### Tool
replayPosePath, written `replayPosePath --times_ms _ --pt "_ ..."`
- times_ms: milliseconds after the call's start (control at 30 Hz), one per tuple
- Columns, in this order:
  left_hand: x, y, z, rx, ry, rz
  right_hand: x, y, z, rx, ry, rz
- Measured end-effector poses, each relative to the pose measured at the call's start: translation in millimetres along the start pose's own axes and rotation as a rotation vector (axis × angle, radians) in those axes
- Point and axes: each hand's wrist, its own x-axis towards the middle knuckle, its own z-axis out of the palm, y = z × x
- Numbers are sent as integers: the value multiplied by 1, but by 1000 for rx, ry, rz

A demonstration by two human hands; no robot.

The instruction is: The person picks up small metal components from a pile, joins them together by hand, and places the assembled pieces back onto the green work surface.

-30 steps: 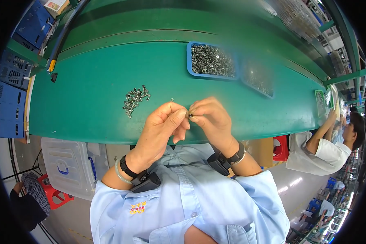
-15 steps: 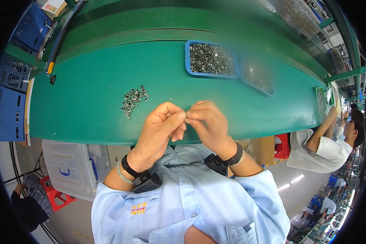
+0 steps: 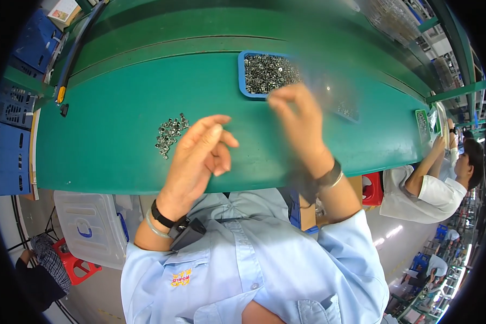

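Observation:
My left hand (image 3: pixel 200 154) is raised over the green table, its fingers loosely curled and apart, with nothing visible between them. Just left of it lies a loose pile of small shiny metal parts (image 3: pixel 170 132). At the front edge of a blue tray (image 3: pixel 242 81) full of similar small metal pieces (image 3: pixel 270 73) is my right hand (image 3: pixel 299 121). Motion blurs its fingers; thumb and index look bent toward each other, and whether they hold anything does not show. A second, hazy tray (image 3: pixel 345 105) with small parts sits right of the blue one.
A yellow-and-black tool (image 3: pixel 62 94) is at the table's left end, near stacked blue crates (image 3: pixel 11 146). A clear lidded box (image 3: pixel 86 229) and a red stool (image 3: pixel 78 262) stand below. At the right, another person (image 3: pixel 426 181) works beside a green tray (image 3: pixel 422 125).
My hands, fingertips together before, have separated. The right has gone forward and right to the blue tray; the left has shifted slightly left and its fingers have loosened.

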Motion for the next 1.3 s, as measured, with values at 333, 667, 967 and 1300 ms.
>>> replayPosePath --times_ms 333,667,967,1300 --pt "-17 -5 -48 -96 98 69 -9 -4 29 -227 -309 -63" --pt "-16 -9 -40 12 55 -88 -11 -27 44 -100 -403 -143" --pt "-10 -16 -30 -75 -83 -147 -24 -41 29 71 -259 -142" --pt "-10 -16 -15 -132 -97 -164 -35 -43 22 142 -176 -49"
